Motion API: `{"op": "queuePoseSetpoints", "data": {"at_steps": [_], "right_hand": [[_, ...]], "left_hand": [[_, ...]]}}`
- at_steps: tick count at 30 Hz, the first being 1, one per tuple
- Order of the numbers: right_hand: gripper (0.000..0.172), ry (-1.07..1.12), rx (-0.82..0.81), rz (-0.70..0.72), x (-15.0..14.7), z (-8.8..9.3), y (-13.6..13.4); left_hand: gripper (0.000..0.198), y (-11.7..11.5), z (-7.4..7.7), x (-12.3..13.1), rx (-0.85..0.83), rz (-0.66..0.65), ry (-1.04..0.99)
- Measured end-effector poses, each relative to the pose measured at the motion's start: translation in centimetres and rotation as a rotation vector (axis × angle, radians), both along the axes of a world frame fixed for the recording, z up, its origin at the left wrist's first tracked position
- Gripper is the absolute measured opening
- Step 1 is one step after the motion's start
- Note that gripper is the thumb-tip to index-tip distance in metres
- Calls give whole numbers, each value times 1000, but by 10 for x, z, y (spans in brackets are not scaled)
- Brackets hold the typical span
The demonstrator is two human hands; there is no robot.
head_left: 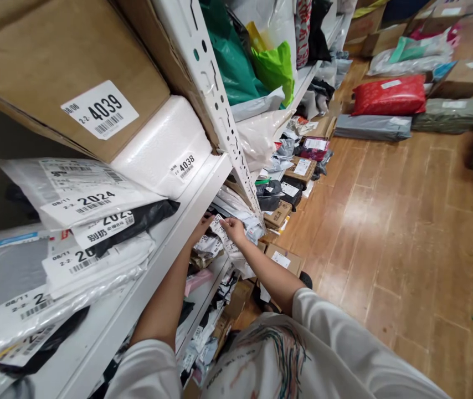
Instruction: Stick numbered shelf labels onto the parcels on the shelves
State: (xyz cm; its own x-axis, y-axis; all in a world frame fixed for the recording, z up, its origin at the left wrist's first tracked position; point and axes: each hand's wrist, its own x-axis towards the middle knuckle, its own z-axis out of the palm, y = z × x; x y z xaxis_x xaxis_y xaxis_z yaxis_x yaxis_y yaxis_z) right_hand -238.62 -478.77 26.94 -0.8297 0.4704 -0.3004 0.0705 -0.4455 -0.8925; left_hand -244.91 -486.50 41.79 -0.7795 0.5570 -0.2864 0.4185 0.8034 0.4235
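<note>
Beyond the edge of the white shelf, both hands meet at a long strip of printed number labels [229, 244]. My right hand [234, 229] pinches the strip near its top end from the right, and the rest hangs down below it. My left hand [201, 228] is closed at the strip's upper left edge, its fingertips against the paper; the shelf edge is close beside it. Stacked parcels in plastic bags [207, 246] lie on the lower shelf just under the hands.
On the near shelf [137, 288] lie a white bag labelled 2024 [91, 194], a foam box marked 4038 [170, 144] and a carton marked 4039 [74, 72]. A perforated white post [220, 94] rises ahead. Floor parcels include a red package [389, 95] and small cartons [282, 257].
</note>
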Motion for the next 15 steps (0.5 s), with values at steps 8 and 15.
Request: {"op": "queuePoseSetpoints", "data": {"at_steps": [8, 15], "right_hand": [[42, -19, 91, -27, 1, 3, -6], [44, -93, 71, 11, 6, 8, -5]], "left_hand": [[17, 11, 2, 2, -67, 59, 8], [10, 8, -5, -1, -77, 22, 28]]}}
